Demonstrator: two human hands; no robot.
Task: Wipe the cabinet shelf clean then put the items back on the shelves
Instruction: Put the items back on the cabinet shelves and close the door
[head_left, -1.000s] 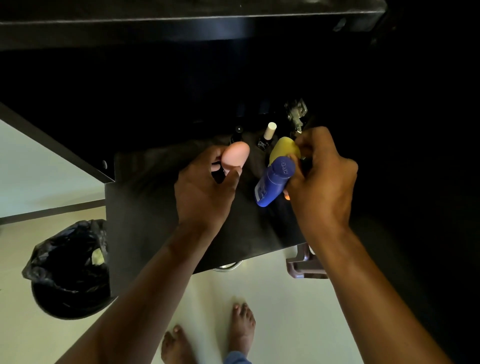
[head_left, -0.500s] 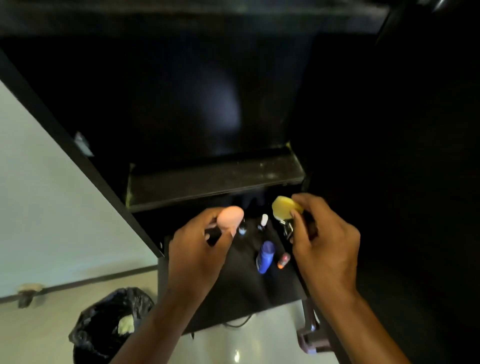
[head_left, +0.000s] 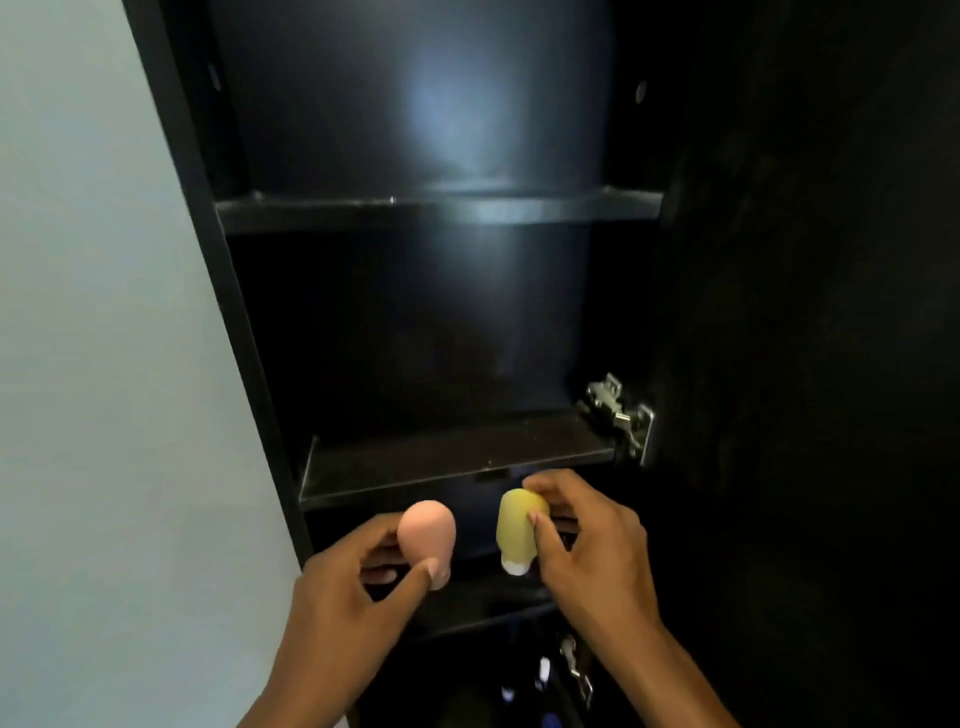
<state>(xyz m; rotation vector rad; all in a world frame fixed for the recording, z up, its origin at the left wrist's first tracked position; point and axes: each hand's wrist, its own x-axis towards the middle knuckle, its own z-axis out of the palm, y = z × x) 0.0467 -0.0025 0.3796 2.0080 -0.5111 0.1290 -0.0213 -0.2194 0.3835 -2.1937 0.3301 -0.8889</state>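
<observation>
**Two sponges raised toward a bare cabinet shelf**

At the far left is a pale wall (head_left: 93, 312); beside it runs the dark side panel of the cabinet (head_left: 208, 249), open to the front, its shelves bare, presumably cleared for wiping. The left hand (head_left: 343, 592) grips a pink sponge (head_left: 427, 535), fingers closed around its lower end so the rounded top points up, ready to be stood upright; it hangs just below the front edge of the lower shelf (head_left: 447, 457). To its right, near but apart, the right hand (head_left: 592, 551) pinches a yellow sponge (head_left: 517, 530) from the side and top, also just under that edge; both seem headed for this shelf. The upper shelf (head_left: 436, 208) sits well above; a metal hinge (head_left: 618, 413) marks the right side, where the door stands open.
</observation>
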